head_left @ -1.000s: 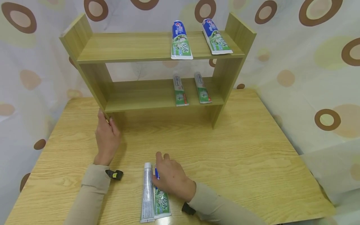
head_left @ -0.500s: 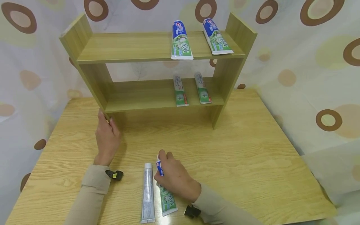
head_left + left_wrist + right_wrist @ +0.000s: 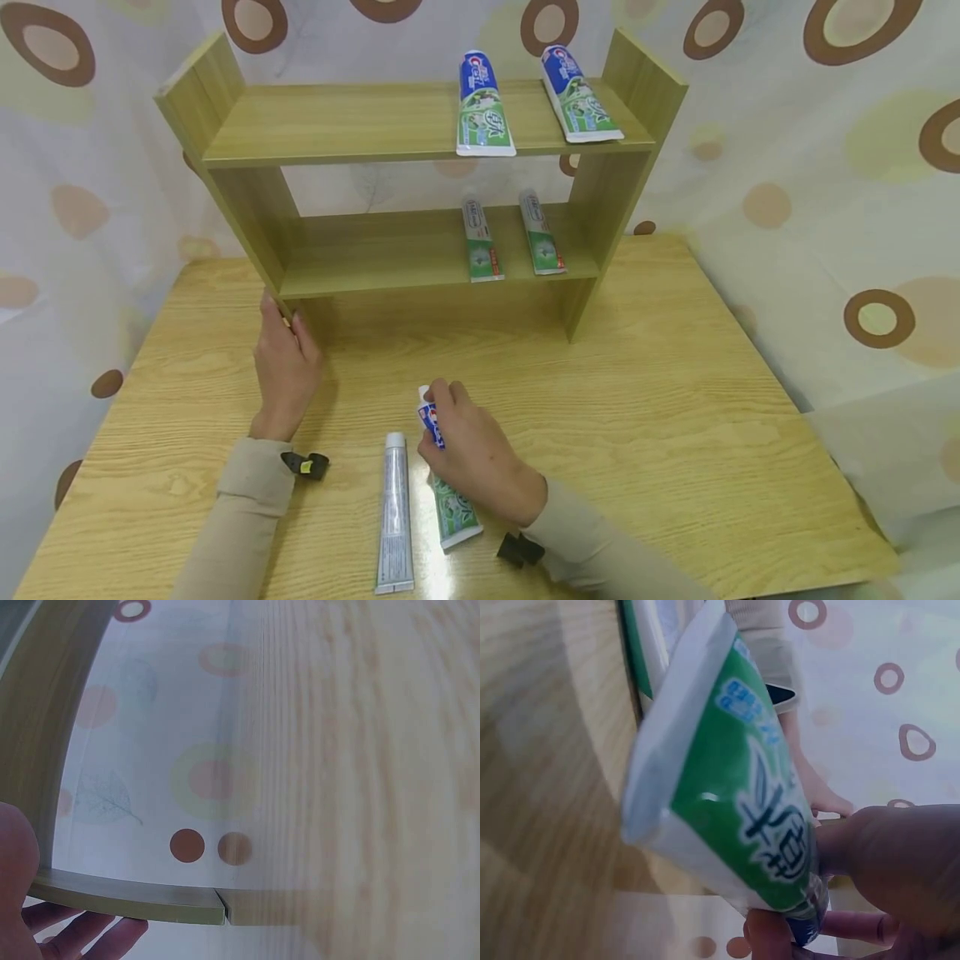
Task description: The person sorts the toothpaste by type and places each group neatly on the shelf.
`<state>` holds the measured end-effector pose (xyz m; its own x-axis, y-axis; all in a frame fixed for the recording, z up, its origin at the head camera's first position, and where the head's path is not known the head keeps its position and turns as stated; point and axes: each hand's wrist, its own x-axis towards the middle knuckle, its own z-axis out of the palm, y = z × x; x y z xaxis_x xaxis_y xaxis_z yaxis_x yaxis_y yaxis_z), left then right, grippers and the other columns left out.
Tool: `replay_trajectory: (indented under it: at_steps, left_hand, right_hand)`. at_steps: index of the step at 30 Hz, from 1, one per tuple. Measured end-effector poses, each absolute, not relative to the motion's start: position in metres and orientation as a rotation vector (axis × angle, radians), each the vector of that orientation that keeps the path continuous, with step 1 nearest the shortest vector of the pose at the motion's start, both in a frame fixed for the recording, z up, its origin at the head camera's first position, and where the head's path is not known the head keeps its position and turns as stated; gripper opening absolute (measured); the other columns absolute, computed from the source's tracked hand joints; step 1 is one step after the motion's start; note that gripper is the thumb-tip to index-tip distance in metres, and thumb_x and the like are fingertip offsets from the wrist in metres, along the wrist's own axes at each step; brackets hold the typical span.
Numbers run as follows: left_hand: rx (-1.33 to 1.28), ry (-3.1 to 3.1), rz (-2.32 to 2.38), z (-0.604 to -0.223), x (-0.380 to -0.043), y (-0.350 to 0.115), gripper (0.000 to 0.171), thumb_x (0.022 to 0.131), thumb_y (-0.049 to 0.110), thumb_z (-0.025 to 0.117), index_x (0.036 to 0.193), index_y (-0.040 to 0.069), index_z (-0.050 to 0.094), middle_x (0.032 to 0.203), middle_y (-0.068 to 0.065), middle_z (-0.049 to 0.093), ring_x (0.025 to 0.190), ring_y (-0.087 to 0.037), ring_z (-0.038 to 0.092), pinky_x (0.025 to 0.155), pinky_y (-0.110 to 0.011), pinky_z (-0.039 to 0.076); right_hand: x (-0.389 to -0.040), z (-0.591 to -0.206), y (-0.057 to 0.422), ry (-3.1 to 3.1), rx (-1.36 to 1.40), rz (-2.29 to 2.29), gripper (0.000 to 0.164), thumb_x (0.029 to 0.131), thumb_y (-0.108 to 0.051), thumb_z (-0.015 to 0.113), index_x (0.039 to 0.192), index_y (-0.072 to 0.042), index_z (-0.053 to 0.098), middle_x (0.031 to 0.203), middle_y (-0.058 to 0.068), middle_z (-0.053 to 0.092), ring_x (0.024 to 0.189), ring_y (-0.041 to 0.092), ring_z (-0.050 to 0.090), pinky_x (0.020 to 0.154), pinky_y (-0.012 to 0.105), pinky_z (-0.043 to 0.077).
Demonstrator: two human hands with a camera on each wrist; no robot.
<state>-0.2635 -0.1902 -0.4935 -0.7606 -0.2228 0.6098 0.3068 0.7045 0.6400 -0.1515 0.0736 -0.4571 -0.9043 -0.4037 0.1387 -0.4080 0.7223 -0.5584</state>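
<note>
My right hand (image 3: 480, 454) grips a blue, white and green toothpaste tube (image 3: 456, 512) by its middle, with the white cap end pointing toward the shelf. In the right wrist view the tube's flat crimped end (image 3: 649, 787) faces the camera, and my thumb and fingers wrap its sides. My left hand (image 3: 287, 367) holds the lower left side panel of the wooden shelf (image 3: 337, 283). In the left wrist view, its fingers (image 3: 112, 941) reach under the panel's edge (image 3: 150, 901). Left of the held tube, a silver toothpaste tube (image 3: 394, 517) lies printed side up on the table.
Two blue and green toothpaste tubes (image 3: 483, 108) lie on the right part of the upper shelf board. Two slimmer grey and green tubes (image 3: 480, 237) lie on the lower board, also to the right. A patterned curtain (image 3: 795, 200) surrounds the wooden table (image 3: 637, 433).
My right hand has drawn the blue and green tube away from the silver one, forward and slightly right. My left hand has stayed at the shelf.
</note>
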Motion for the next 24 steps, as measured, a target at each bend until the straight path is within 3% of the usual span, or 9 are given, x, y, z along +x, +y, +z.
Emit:
replay_trajectory:
  at_steps: [13,24]
  left_hand:
    - [-0.065,-2.220,-1.000,-0.492,-0.263,-0.190,0.048,0.116,0.011,0.041,0.162,-0.001,0.033,0.146,-0.038,0.060,0.129,-0.061,0.064,0.099,-0.076,0.053]
    - [-0.056,-2.249,-0.988,-0.492,-0.264,-0.191,0.049,0.116,0.011,0.042,0.163,0.002,0.032,0.153,-0.034,0.058,0.138,-0.056,0.061,0.108,-0.072,0.052]
  right_hand:
    - [-0.158,-0.448,0.080,-2.897,0.626,0.894,0.040,0.096,-0.005,0.076,0.131,-0.001,0.056,0.112,0.019,0.066,0.077,0.025,0.076,0.059,0.020,0.060]
    - [-0.164,-0.439,0.083,-2.903,0.557,0.910,0.040,0.097,-0.006,0.075,0.132,-0.002,0.056,0.115,0.019,0.066,0.074,0.022,0.073,0.053,0.016,0.053]
